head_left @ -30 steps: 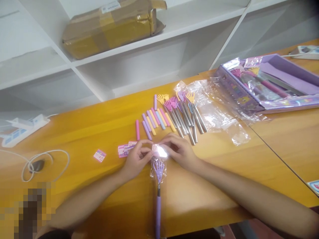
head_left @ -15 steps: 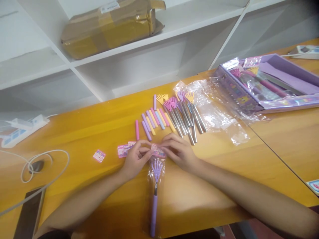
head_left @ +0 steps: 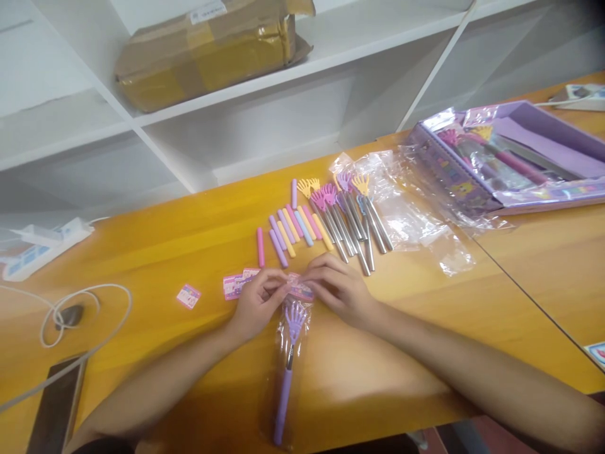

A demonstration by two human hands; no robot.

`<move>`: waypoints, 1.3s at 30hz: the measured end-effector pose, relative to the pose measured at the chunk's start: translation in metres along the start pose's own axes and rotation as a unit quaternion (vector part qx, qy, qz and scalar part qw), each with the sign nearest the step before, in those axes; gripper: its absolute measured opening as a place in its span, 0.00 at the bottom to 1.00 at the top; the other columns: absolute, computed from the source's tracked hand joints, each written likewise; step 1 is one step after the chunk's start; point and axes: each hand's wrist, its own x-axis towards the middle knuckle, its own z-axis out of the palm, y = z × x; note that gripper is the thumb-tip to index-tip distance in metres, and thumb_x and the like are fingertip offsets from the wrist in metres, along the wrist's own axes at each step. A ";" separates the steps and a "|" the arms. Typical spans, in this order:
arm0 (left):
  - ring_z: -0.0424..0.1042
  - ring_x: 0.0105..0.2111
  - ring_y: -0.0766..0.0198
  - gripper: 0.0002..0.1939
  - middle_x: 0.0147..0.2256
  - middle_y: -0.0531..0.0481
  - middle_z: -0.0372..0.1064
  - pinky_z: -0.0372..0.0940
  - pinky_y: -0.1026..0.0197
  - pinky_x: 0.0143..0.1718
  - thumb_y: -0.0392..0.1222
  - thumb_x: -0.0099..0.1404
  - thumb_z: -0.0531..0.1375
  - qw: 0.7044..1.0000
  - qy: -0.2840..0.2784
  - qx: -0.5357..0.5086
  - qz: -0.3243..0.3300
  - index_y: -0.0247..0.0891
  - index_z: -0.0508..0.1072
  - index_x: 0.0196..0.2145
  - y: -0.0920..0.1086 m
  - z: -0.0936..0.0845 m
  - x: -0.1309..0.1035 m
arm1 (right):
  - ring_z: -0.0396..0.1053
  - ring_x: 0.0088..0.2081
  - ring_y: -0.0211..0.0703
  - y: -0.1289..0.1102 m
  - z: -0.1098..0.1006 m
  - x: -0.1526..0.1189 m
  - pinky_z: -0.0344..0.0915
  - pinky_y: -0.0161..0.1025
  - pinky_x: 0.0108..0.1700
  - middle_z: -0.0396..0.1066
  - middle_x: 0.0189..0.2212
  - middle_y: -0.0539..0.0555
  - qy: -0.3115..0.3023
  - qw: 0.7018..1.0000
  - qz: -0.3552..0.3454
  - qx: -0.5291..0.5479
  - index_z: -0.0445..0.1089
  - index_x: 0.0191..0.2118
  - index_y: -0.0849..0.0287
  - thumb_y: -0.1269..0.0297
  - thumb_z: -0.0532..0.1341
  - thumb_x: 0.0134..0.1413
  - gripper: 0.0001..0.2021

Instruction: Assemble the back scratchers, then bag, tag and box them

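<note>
Left hand (head_left: 259, 302) and right hand (head_left: 341, 291) pinch opposite ends of pink card (head_left: 299, 288), fingers nearly closed. Bagged purple scratcher (head_left: 295, 325) hangs or lies below it, lower centre; contact unclear.

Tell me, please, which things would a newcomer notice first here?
Probably the purple back scratcher in its clear bag, hanging below the pink card between the left hand and right hand. Next, the open purple box at the right, beside crumpled clear wrappers.
</note>
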 end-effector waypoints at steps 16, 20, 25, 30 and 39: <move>0.84 0.46 0.56 0.12 0.49 0.41 0.82 0.77 0.57 0.47 0.47 0.76 0.62 0.999 0.018 0.030 0.039 0.40 0.79 0.51 0.001 0.001 -0.001 | 0.73 0.50 0.43 0.004 -0.004 -0.001 0.74 0.41 0.50 0.69 0.47 0.57 -0.049 0.998 -0.039 -0.010 0.75 0.51 0.57 0.74 0.62 0.70 0.09; 0.83 0.45 0.57 0.12 0.48 0.44 0.83 0.76 0.57 0.47 0.47 0.77 0.61 0.998 0.017 0.054 0.041 0.40 0.80 0.50 -0.001 -0.001 -0.001 | 0.72 0.51 0.43 0.003 -0.006 -0.001 0.73 0.41 0.51 0.69 0.48 0.57 -0.067 0.997 -0.045 -0.020 0.73 0.52 0.56 0.72 0.62 0.70 0.09; 0.80 0.45 0.57 0.15 0.43 0.47 0.81 0.72 0.58 0.49 0.46 0.79 0.56 0.992 0.040 0.116 0.040 0.40 0.82 0.44 -0.001 -0.008 -0.001 | 0.71 0.51 0.46 0.001 -0.010 -0.001 0.72 0.44 0.52 0.69 0.49 0.59 -0.093 0.995 -0.040 -0.020 0.73 0.52 0.57 0.68 0.61 0.70 0.08; 0.78 0.39 0.60 0.13 0.39 0.48 0.78 0.71 0.60 0.43 0.49 0.76 0.60 0.997 0.026 0.067 0.040 0.39 0.81 0.41 0.002 -0.007 0.001 | 0.71 0.53 0.46 0.000 -0.006 -0.003 0.73 0.44 0.55 0.68 0.50 0.59 -0.091 0.995 -0.032 0.008 0.73 0.54 0.56 0.70 0.59 0.72 0.10; 0.79 0.40 0.60 0.06 0.40 0.46 0.81 0.73 0.61 0.43 0.39 0.72 0.65 0.989 0.019 0.118 0.092 0.41 0.84 0.42 0.003 -0.001 0.000 | 0.63 0.23 0.35 -0.019 0.021 -0.012 0.61 0.33 0.24 0.69 0.28 0.48 -0.077 0.923 0.322 0.198 0.67 0.54 0.60 0.47 0.60 0.74 0.20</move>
